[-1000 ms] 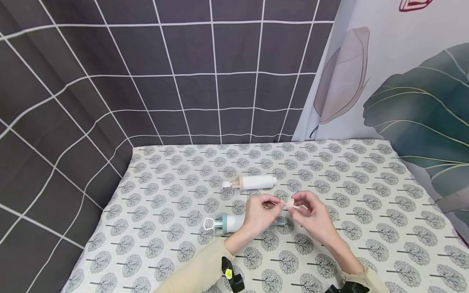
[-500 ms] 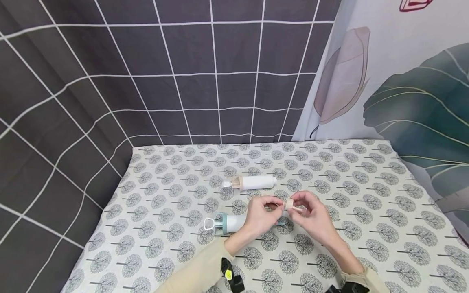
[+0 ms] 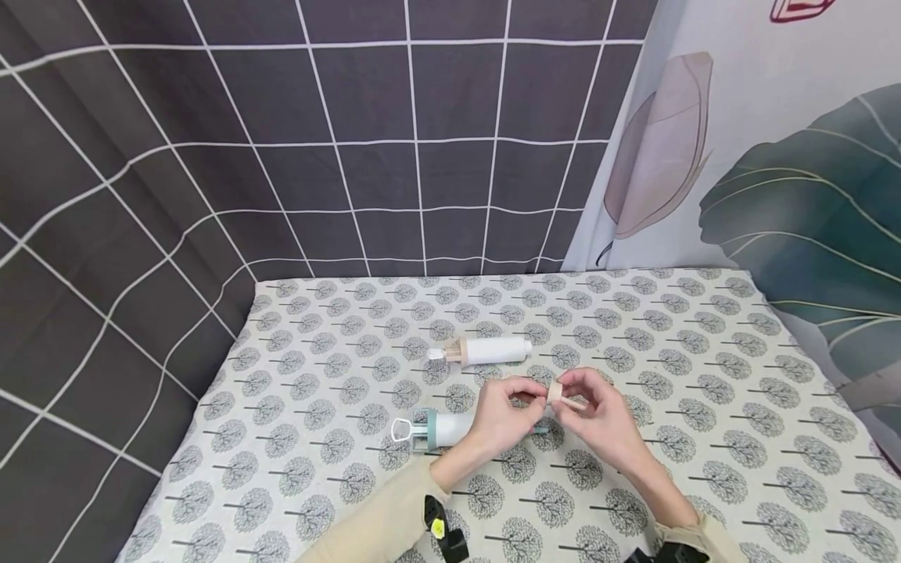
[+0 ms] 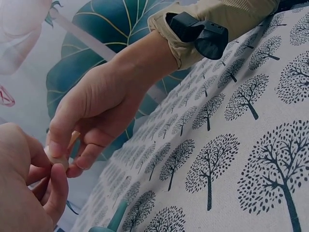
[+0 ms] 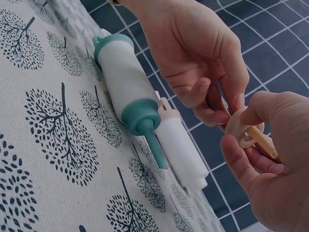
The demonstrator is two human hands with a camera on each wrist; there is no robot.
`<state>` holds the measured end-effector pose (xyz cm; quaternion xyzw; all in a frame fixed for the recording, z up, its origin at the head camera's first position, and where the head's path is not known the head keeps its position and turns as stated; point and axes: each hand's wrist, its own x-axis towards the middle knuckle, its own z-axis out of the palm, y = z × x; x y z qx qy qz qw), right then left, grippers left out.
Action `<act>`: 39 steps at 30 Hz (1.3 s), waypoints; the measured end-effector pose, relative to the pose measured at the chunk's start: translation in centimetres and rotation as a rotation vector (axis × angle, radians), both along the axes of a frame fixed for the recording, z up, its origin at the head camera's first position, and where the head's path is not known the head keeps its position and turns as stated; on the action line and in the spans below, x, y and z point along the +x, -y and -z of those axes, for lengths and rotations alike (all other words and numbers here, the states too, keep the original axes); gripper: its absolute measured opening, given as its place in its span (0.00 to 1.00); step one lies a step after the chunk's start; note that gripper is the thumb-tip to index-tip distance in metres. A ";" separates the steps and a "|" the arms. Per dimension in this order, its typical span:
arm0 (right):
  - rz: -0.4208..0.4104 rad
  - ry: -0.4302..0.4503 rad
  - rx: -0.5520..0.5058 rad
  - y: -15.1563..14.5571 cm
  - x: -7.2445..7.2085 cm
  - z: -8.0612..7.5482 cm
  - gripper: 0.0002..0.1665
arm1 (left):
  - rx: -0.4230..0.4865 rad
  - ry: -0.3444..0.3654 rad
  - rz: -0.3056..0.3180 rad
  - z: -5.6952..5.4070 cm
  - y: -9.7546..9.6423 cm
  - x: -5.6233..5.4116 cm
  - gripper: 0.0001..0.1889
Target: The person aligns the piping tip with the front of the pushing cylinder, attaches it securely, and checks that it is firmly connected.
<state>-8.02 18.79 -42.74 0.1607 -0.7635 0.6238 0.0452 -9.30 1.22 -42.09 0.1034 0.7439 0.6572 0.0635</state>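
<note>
A beige nozzle cap (image 5: 235, 126) with a thin spout is held between both hands above the table. My right hand (image 3: 598, 410) pinches its rim with thumb and fingers, the spout pointing back toward that palm. From the other side, my left hand (image 3: 503, 414) pinches at the cap with curled fingertips, which hide whatever lies between them. Behind and partly under the left hand lies a white syringe-like tube with teal ends (image 3: 450, 428), its teal nozzle showing in the right wrist view. Farther back lies a white tube with a beige collar (image 3: 496, 349).
A tree-print cloth (image 3: 317, 469) covers the table. A dark grid-pattern curtain (image 3: 366, 102) hangs behind and at the left, and a leaf-print curtain (image 3: 795, 203) at the right. Both tubes lie sideways close to the hands.
The small gap between my left fingertips and the beige nozzle cap has closed, and the thin bit seen there is hidden now. Both hands stay nearly in place; the tubes have not moved.
</note>
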 end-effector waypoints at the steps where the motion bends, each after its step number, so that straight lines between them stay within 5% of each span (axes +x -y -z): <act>1: 0.000 0.001 0.002 0.0 0.0 0.0 0.18 | 0.001 0.001 0.001 0.0 0.0 0.0 0.07; 11: 0.023 0.013 0.041 0.1 0.1 -0.1 0.18 | -0.056 -0.116 -0.006 0.0 0.1 0.0 0.10; 28: 0.012 0.061 0.028 -0.1 0.0 0.2 0.18 | -0.013 -0.019 0.013 -0.3 0.1 0.5 0.15; 39: -0.002 0.078 -0.019 -0.1 0.1 0.0 0.18 | 0.014 -0.063 0.007 -0.1 0.2 0.4 0.12</act>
